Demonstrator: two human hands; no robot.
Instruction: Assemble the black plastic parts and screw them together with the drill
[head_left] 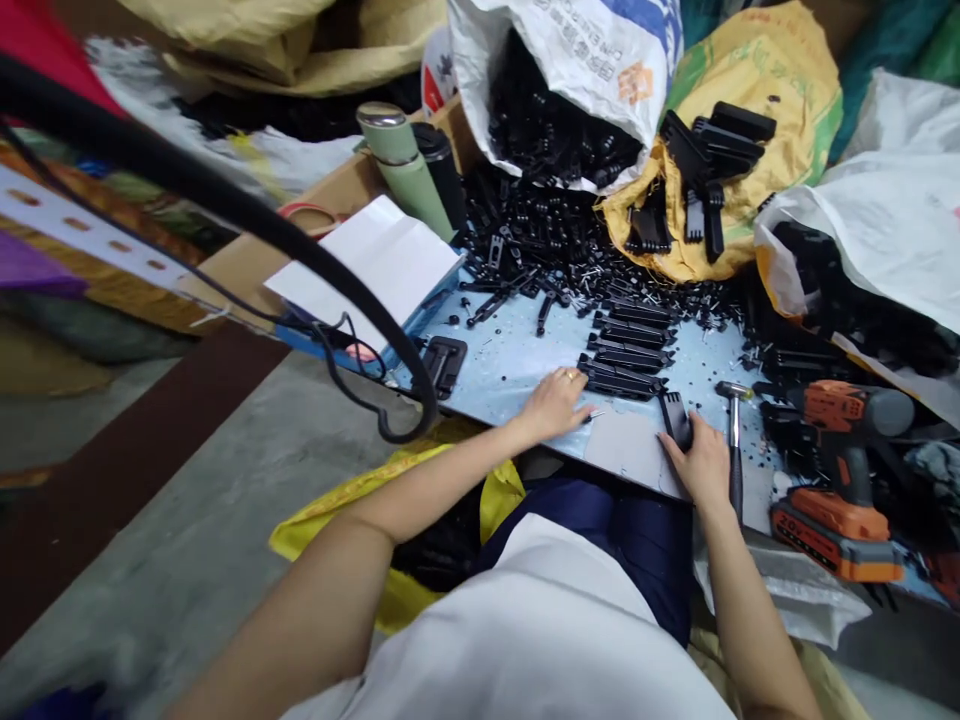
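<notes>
My right hand [703, 462] grips a black plastic part with comb-like teeth [676, 418], holding it at the front edge of the blue work surface [495, 370]. My left hand [556, 403] reaches over that surface, thumb and fingers apart. Its fingertips are at the near end of a row of long black plastic pieces [622, 380]; whether they touch is hard to tell. Close to the thumb tip is a small thin silver pin [597, 413]. Between my hands lies a bare grey patch [626, 440]. Right of my right hand rests a hammer [735, 450].
An orange cordless drill [844, 470] stands at the right. Behind are a white sack [570, 50] and a yellow sack [787, 90] with black parts spilling out. At left are a green flask [405, 170], white paper [375, 260] and a black curved cable [300, 240] crossing the foreground.
</notes>
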